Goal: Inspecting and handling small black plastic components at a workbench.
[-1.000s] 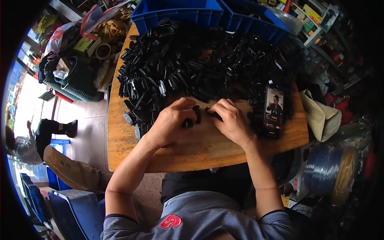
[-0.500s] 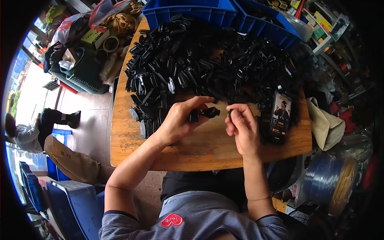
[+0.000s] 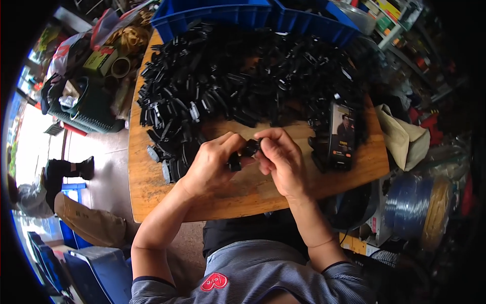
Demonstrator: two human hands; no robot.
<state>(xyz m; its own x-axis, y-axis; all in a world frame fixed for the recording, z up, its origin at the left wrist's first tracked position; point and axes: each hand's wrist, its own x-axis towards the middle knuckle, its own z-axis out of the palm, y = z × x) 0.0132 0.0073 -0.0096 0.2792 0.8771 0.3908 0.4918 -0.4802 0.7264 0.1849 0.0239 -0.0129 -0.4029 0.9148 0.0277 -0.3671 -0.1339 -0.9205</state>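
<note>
My left hand [image 3: 208, 163] is closed around a black plastic part [image 3: 250, 148], whose dark end sticks out between thumb and fingers. Against that end, my right hand [image 3: 283, 161] pinches a small black piece, mostly covered by the fingertips. Both hands meet above the near half of the wooden table [image 3: 248, 188]. Beyond them spreads a wide heap of black plastic parts [image 3: 217, 83], some curved and a few with shiny faces.
Blue plastic bins [image 3: 215, 19] stand along the table's far edge. A phone [image 3: 342, 138] with a lit screen lies right of my hands. A person's leg [image 3: 68, 169] shows on the left, near a green basket [image 3: 93, 109]. A wrapped spool [image 3: 415, 210] stands at the right.
My right hand has moved left, bringing its small piece against the part in my left hand. The head view has shifted, so the table sits further left.
</note>
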